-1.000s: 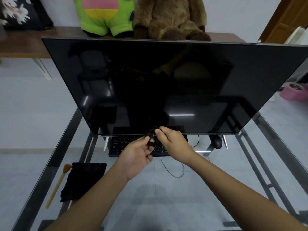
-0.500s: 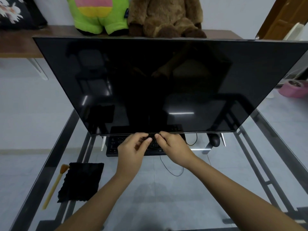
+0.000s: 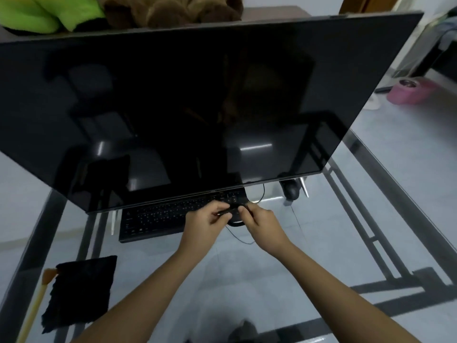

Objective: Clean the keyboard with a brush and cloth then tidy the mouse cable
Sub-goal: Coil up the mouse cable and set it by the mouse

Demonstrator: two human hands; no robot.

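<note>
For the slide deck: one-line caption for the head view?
Left hand and right hand pinch the looped mouse cable above the keyboard; brush and cloth lie aside on the glass table.

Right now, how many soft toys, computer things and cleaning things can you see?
Soft toys: 2 (green toy, brown teddy)
Computer things: 4 (monitor, keyboard, mouse, mouse cable)
Cleaning things: 2 (brush, cloth)
Total: 8

text: none legible | keyboard (image 3: pixel 168 216) legends — too blurred to read
</note>
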